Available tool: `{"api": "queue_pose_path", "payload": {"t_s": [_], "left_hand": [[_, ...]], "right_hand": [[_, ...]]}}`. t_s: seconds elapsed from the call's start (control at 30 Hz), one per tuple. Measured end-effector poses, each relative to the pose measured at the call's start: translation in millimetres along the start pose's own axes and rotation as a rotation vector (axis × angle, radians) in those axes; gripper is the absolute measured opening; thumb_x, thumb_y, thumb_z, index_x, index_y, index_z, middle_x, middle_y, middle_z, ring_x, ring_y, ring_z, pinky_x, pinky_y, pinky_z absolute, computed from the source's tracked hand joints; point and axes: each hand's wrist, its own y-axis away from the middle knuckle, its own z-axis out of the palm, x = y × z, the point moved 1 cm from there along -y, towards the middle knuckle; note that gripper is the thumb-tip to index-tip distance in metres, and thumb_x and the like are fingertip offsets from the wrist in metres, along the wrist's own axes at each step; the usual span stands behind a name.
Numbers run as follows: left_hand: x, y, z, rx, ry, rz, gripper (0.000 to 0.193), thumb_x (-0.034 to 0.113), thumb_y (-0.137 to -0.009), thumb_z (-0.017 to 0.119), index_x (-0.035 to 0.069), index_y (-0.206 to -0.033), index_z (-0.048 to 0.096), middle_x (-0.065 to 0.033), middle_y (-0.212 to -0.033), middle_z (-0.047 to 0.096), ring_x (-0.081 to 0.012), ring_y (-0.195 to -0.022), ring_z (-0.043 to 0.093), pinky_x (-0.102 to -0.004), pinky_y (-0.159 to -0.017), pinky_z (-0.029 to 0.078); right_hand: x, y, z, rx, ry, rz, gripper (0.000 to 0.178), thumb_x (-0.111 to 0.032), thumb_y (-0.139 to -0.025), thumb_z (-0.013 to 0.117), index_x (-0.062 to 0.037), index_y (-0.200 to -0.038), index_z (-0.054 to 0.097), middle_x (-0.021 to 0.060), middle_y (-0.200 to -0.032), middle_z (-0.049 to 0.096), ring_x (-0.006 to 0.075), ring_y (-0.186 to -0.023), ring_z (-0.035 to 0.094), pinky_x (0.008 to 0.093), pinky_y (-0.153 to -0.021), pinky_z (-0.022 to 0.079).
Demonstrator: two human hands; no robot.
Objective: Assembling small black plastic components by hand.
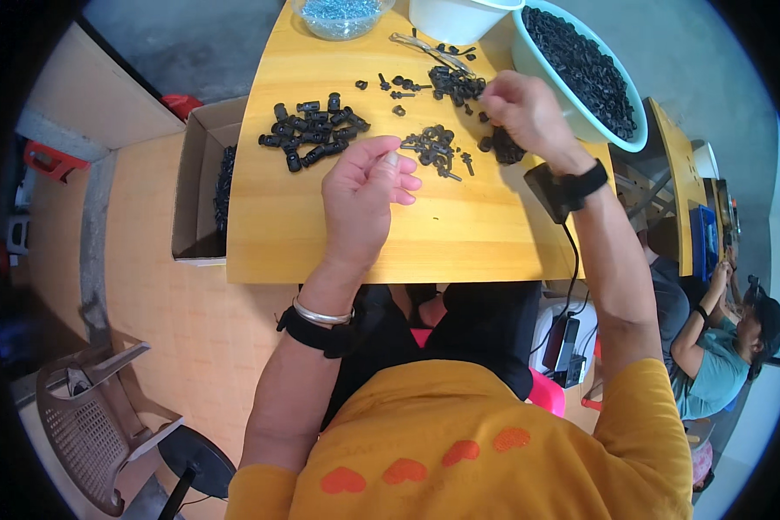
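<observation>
My left hand [366,192] hovers over the near middle of the table, thumb pressed against curled fingers; anything between them is too small to make out. Farther right, my right hand [524,111] is closed in a pinch above small black plastic parts, its fingertips partly turned from view. Just beyond my left hand lies a group of black stemmed plastic pieces [433,147]. A pile of black ring-like parts [456,85] sits beside my right fingertips, and more black parts [504,147] lie under that hand. Left of my left hand are several black barrel-shaped cord locks [308,132].
Along the far edge of the wooden table [321,234] stand a clear bowl of shiny bluish bits [342,24], a white tub [459,22] and a pale green basin [637,130] of black parts. A cardboard box [191,173] adjoins the left side. Another person [715,373] sits at right.
</observation>
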Motion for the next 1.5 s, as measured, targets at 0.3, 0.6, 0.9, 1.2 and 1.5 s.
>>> {"api": "queue_pose_path", "payload": {"t_s": [0.3, 0.6, 0.9, 1.2, 1.5], "left_hand": [[0, -1, 4, 0.036, 0.033, 0.033, 0.019, 0.008, -0.088, 0.050, -0.003, -0.104, 0.053, -0.0100, -0.082, 0.060, -0.0129, -0.068, 0.060, -0.0212, -0.058, 0.048], [1, 0, 2, 0.022, 0.045, 0.037, 0.019, 0.008, -0.088, 0.050, -0.003, -0.103, 0.053, -0.0101, -0.082, 0.060, -0.0129, -0.068, 0.060, -0.0215, -0.058, 0.048], [2, 0, 7, 0.038, 0.078, 0.008, 0.017, 0.009, -0.088, 0.052, -0.002, -0.101, 0.054, -0.0096, -0.080, 0.060, -0.0122, -0.064, 0.059, -0.0211, -0.054, 0.047], [20, 29, 35, -0.131, -0.179, -0.173, 0.033, 0.034, -0.087, 0.056, 0.001, -0.088, 0.057, -0.0045, -0.069, 0.057, -0.0083, -0.056, 0.054, -0.0192, -0.048, 0.041], [17, 42, 26, -0.234, 0.164, -0.182, 0.017, 0.018, -0.091, 0.049, 0.003, -0.095, 0.055, -0.0097, -0.077, 0.063, -0.0120, -0.065, 0.062, -0.0212, -0.054, 0.048]], "right_hand": [[11, 42, -9, -0.026, -0.099, 0.004, 0.008, 0.000, -0.084, 0.051, -0.0028, -0.088, 0.057, 0.0021, -0.076, 0.059, 0.0098, -0.067, 0.054, 0.0252, -0.059, 0.044], [3, 41, -2, -0.085, 0.527, -0.386, 0.018, -0.002, -0.072, 0.060, -0.0023, -0.090, 0.061, 0.0128, -0.080, 0.057, 0.0305, -0.074, 0.057, 0.0358, -0.066, 0.046], [-14, 40, 9, -0.021, 0.666, -0.558, 0.015, -0.003, -0.066, 0.061, -0.0031, -0.081, 0.058, 0.0111, -0.072, 0.051, 0.0308, -0.067, 0.054, 0.0387, -0.060, 0.044], [-77, 88, 4, 0.062, 0.325, -0.716, 0.012, -0.010, -0.071, 0.063, -0.0041, -0.073, 0.053, 0.0099, -0.068, 0.049, 0.0297, -0.065, 0.053, 0.0391, -0.056, 0.043], [-70, 104, -1, -0.068, -0.216, -0.528, 0.018, -0.002, -0.079, 0.057, 0.0006, -0.096, 0.058, 0.0095, -0.080, 0.057, 0.0210, -0.072, 0.057, 0.0278, -0.063, 0.045]]}}
